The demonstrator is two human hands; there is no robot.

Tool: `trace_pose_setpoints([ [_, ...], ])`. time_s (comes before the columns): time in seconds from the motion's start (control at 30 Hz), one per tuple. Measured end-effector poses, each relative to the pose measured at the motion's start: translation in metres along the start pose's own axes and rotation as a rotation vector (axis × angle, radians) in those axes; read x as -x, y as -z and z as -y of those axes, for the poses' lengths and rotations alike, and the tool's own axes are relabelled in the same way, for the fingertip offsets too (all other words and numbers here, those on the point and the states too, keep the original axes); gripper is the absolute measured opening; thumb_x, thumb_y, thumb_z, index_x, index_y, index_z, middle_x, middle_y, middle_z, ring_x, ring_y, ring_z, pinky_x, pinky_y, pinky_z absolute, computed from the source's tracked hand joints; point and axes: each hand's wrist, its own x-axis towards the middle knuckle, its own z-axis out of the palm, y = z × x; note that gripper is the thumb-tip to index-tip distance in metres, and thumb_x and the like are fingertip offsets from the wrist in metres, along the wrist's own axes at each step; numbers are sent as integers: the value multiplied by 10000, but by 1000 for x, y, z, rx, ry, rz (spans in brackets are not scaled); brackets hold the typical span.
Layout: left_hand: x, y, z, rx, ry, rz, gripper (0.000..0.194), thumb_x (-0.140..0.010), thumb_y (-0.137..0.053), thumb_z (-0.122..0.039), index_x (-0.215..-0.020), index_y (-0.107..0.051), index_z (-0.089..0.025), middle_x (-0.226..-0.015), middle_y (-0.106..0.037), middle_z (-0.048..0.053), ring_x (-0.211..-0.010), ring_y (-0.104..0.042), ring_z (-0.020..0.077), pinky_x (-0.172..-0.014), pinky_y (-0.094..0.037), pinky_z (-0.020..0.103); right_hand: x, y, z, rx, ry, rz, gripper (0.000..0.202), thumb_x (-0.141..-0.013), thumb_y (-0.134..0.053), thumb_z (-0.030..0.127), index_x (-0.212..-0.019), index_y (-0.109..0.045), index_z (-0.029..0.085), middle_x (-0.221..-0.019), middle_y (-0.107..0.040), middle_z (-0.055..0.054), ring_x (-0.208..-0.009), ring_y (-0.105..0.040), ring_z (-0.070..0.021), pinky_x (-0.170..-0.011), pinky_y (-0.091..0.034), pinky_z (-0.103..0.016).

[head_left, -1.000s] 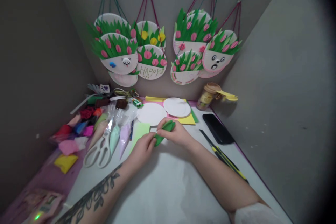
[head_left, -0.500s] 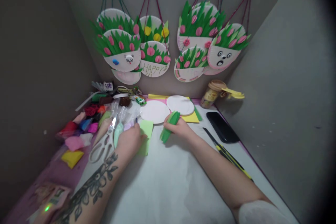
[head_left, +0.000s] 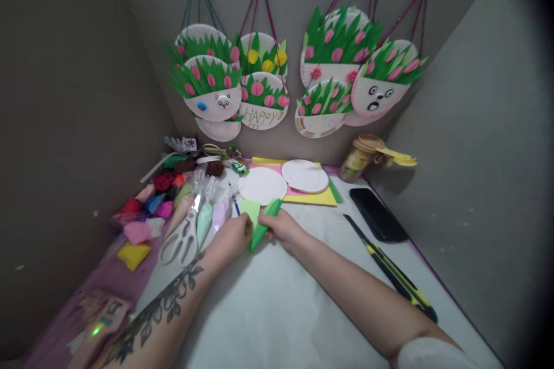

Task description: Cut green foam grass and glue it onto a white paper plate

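My right hand (head_left: 283, 228) is closed on a slim bundle of green paper leaves (head_left: 269, 222), held at a slant over the white-covered table. Close to its left, my left hand (head_left: 236, 236) has its fingers curled in on a light green sheet of paper (head_left: 251, 207). The sheet's upper part shows above the hands; its lower part is hidden behind them and the leaves. A blue pen (head_left: 235, 202) lies just beyond my left hand. White scissors (head_left: 184, 239) rest on bagged clay to the left.
Two white paper plates (head_left: 262, 185) lie on coloured sheets at the back. On the right are a black phone (head_left: 376, 214), a yellow-black cutter (head_left: 393, 271) and a brown-lidded jar (head_left: 361, 157). Clay packets (head_left: 138, 233) crowd the left. Decorated plate baskets (head_left: 212, 86) hang on the wall.
My right hand has brought the green leaves down and left, close to my left hand. My left hand now has its fingers curled, and the pen shows clear of it. The view has shifted slightly.
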Motion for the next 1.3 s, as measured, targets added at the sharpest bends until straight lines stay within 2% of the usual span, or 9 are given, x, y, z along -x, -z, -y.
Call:
trace_pose_setpoints([
  [0.23,0,2,8,622,-15,174,112,-790,-513,-301,-785,-544,-193,-567,-537,-31,-499,-531,143,-502,-362,243,-2,-8,5,45,-79,11,118,-663,-598,244,-616,-615,137,-396,-531,20,-325,-438,-85,-290,-312,-171],
  [0.37,-2,11,9,642,17,114,168,-786,-524,-353,-746,-547,-192,-526,-515,-34,-492,-487,134,-501,-338,239,-6,-9,5,68,-136,-12,120,-697,-633,256,-677,-639,137,-381,-520,32,-313,-429,-81,-292,-307,-163],
  [0.57,-13,9,12,747,65,-536,362,-702,-641,-373,-989,-549,-172,-966,-639,72,-924,-610,207,-776,-473,312,-2,-8,17,-57,-16,-102,146,-644,-687,265,-692,-654,131,-433,-537,38,-343,-430,-76,-309,-300,-178],
  [0.63,-13,5,9,907,97,-456,522,-638,-711,-377,-1079,-527,-166,-978,-649,80,-913,-630,217,-770,-487,323,3,0,26,-106,63,-106,177,-622,-689,279,-707,-675,124,-471,-561,31,-363,-436,-71,-326,-302,-181],
  [0.73,-9,2,1,1104,114,-144,519,-615,-732,-408,-1025,-559,-141,-787,-656,44,-697,-630,192,-649,-478,300,8,14,35,-106,108,-94,213,-589,-699,311,-688,-676,124,-483,-563,24,-377,-445,-77,-340,-300,-191],
  [0.97,-1,4,-13,1011,57,-107,325,-612,-728,-432,-736,-571,-176,-555,-561,-33,-509,-518,127,-507,-372,237,18,23,34,37,83,69,170,-596,-700,291,-662,-670,137,-500,-561,25,-403,-440,-78,-362,-312,-197],
  [1.07,1,3,-16,998,78,-71,345,-664,-692,-480,-767,-592,-167,-590,-607,1,-549,-563,147,-496,-369,235,9,48,52,141,111,-149,160,-606,-725,279,-639,-653,140,-502,-576,7,-416,-463,-89,-371,-336,-198],
  [1.17,0,2,-14,1113,155,-140,414,-663,-722,-483,-890,-601,-158,-830,-686,69,-723,-657,185,-545,-426,239,-18,94,79,152,21,-453,149,-659,-711,232,-605,-595,155,-431,-523,12,-391,-440,-88,-368,-337,-192],
  [1.3,-2,2,-10,1284,284,-244,548,-695,-758,-396,-1153,-557,-174,-1149,-618,123,-860,-677,184,-617,-488,244,-58,153,102,160,-69,-578,157,-677,-677,141,-604,-540,165,-373,-425,50,-339,-363,-73,-330,-273,-180],
])
